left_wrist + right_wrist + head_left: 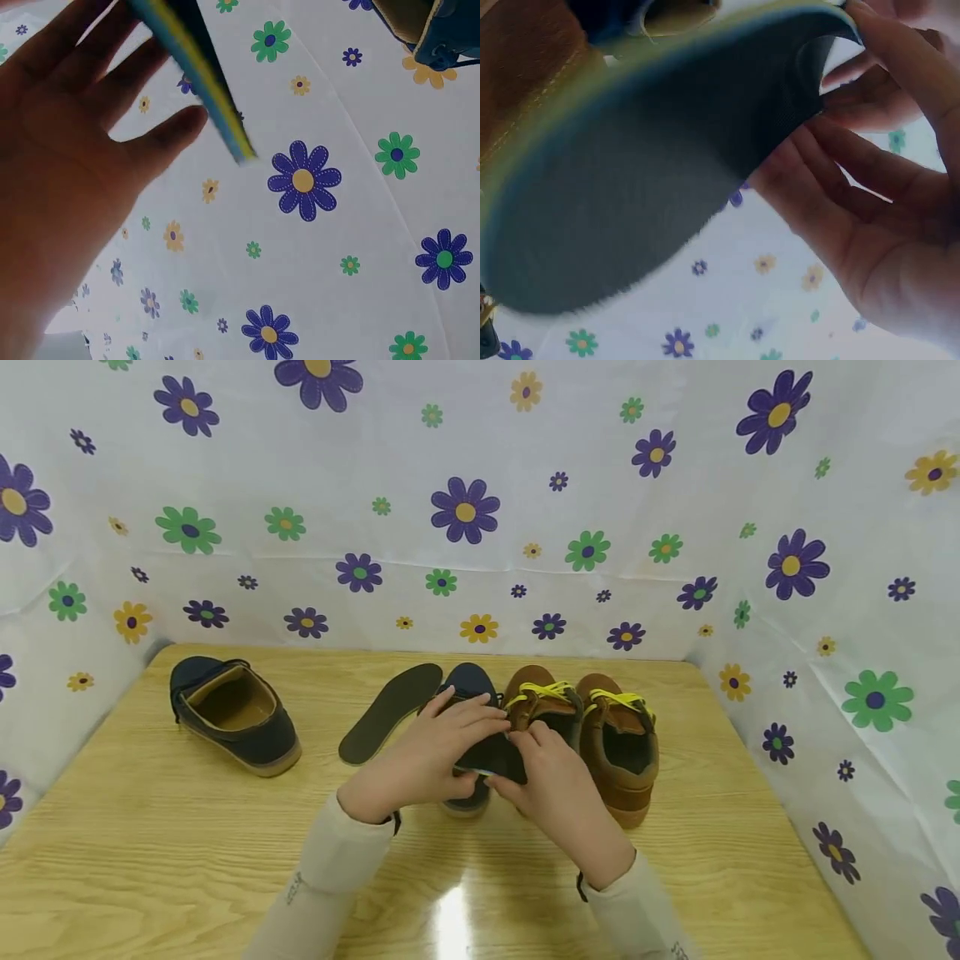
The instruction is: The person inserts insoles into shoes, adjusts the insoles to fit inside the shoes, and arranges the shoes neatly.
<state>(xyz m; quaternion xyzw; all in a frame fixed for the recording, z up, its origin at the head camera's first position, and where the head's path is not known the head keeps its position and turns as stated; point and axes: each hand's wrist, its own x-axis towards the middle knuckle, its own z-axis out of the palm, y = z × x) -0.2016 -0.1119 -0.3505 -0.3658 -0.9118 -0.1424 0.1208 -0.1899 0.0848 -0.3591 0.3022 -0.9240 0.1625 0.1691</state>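
Note:
My left hand (431, 756) and my right hand (551, 772) hold a dark insole (498, 758) between them, above a navy shoe (468, 677). The left fingers stretch across the insole while the thumb sits at its near edge. In the right wrist view, the right hand (885, 217) grips one curled end of the insole (660, 165); its broad dark face shows there. A blue and yellow edge of the insole (202, 82) appears beside the left hand (82, 142) in the left wrist view. Both hands partly hide the navy shoe.
A second dark insole (390, 714) lies left of the hands on the wooden table (225, 843). Another navy shoe (236, 718) rests farther left. To the right stand two brown shoes with yellow laces, a nearer one (536, 681) and a farther one (622, 777). Flowered cloth (480, 452) hangs behind.

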